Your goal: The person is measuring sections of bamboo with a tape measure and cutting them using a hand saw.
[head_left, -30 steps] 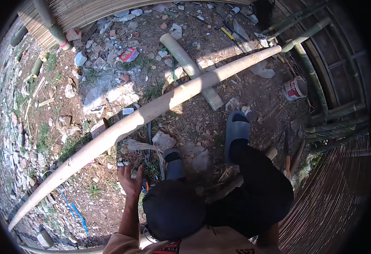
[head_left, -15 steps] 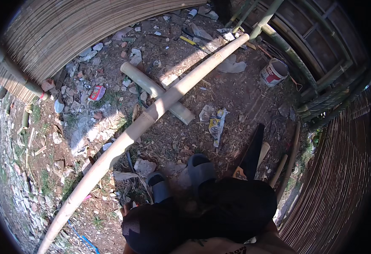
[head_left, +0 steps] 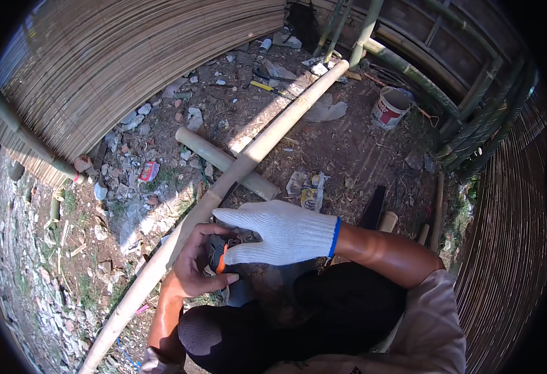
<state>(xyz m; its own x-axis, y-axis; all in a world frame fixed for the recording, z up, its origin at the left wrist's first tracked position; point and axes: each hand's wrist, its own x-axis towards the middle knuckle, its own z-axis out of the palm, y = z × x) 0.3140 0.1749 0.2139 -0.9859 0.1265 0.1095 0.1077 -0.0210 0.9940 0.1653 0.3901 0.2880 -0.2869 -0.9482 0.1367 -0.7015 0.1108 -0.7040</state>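
Note:
My bare left hand [head_left: 193, 262] curls around a small black-and-orange tape measure [head_left: 218, 254], above my knees and just right of a long bamboo pole [head_left: 137, 283]. On my right hand [head_left: 279, 234] is a white knitted glove with a blue cuff. Its thumb and fingers are stretched and spread apart around the tape measure's right side; the thumb tip meets the orange edge. The glove hides part of the tape measure. Beyond my hands, the long pole rests across a shorter, thicker bamboo piece [head_left: 208, 153] on the ground. A narrow dark strip [head_left: 228, 194] shows against the pole.
A handsaw [head_left: 373, 209] lies by my right forearm, with cut bamboo [head_left: 388, 221] beside it. A white bucket [head_left: 390, 109] stands at the far right. Slatted bamboo screens [head_left: 161, 50] border the space. Rubble, wrappers [head_left: 149, 171] and plastic sheets [head_left: 326, 111] litter the dirt.
Both my hands have come up into the middle of the view, the left with the tape measure. The view has shifted slightly; the poles lie as before.

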